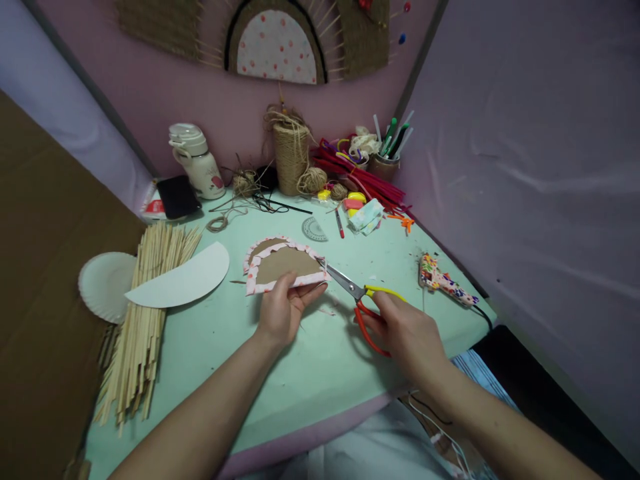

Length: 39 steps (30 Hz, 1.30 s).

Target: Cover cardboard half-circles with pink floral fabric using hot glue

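Note:
A half-round cardboard piece with a white, pink-spotted folded edge is gripped by my left hand, thumb on top and fingers beneath. Behind it lies a similar half-round piece, partly hidden. My right hand is closed round the red and yellow handles of the scissors. Their blades reach the right corner of the cardboard piece, and small scraps lie on the table below.
Bamboo sticks, a white paper shape and a paper plate are at the left. Twine, a bottle and red pipe cleaners stand or lie at the back. A patterned glue gun lies right.

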### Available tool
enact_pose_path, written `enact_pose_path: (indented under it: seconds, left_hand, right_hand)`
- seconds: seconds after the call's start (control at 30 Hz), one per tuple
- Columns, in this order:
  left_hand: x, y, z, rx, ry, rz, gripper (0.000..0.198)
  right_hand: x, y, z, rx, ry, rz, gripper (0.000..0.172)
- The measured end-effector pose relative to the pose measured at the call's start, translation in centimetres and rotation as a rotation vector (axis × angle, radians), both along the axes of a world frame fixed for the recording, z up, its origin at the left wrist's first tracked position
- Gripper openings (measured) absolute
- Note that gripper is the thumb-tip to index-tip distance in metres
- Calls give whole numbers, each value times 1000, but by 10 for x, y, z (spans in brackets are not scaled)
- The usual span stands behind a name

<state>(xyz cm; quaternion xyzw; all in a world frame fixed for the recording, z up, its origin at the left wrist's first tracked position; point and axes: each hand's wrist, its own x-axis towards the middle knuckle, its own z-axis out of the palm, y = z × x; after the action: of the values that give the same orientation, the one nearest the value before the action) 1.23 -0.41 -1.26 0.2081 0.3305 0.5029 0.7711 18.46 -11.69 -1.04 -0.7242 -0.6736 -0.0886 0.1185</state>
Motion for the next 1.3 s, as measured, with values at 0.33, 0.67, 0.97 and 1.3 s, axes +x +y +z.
enact_pose_path:
  seconds: [0.33,0.67,0.97,1.3]
  left_hand:
    - [0,-3,2,1,38,-52,25]
    - [-6,7,4,55,-58,-52,27]
    - [-8,1,3,82,-30,-165,8]
    - [-6,-5,1,84,-1,-324,12]
  right_hand:
    - [5,2,-1,-3,153,-44,26]
    - [11,7,-8,-49,687,-192,52]
    - [16,15,-6,158,329,38,42]
    - [35,17,-7,240,136,119,41]
